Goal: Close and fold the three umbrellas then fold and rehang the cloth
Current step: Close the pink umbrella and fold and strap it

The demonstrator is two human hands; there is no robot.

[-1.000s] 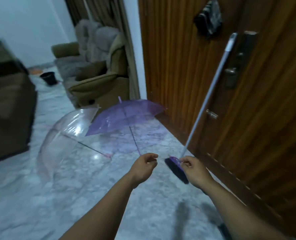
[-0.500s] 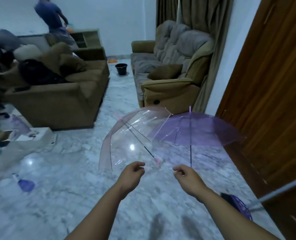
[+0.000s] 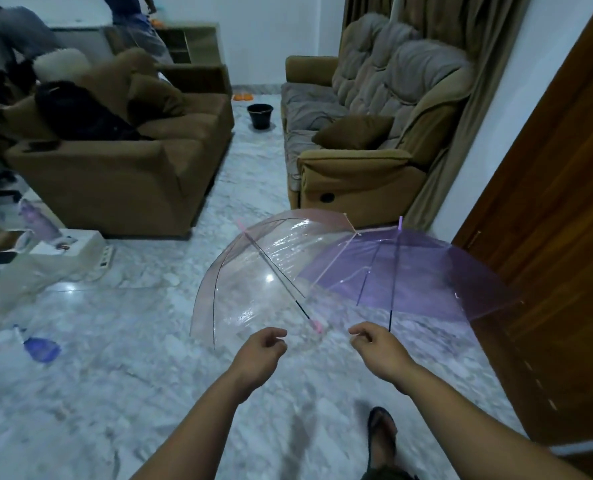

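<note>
1. Two open umbrellas rest on the pale marble floor (image 3: 115,393) in front of the person: a clear dome-shaped plastic umbrella with pink trim (image 3: 253,271) tipped onto its canopy edge, and just beside it, overlapping at the rim, a translucent purple plastic umbrella (image 3: 426,271) with its shaft near upright. Spread out like this, they look to me as if left to dry, hence not yet closed.
2. Only two of the three umbrellas show; the third and the cloth are out of view.
3. Both forearms reach forward and down. The left hand (image 3: 263,351) hovers just short of the clear umbrella's pink handle (image 3: 317,325), its grip loosely curled and holding nothing.
4. The right hand (image 3: 379,344) sits at the foot of the purple umbrella's dark shaft (image 3: 390,315), fingers curled; whether its grip has the handle I cannot tell.
</note>
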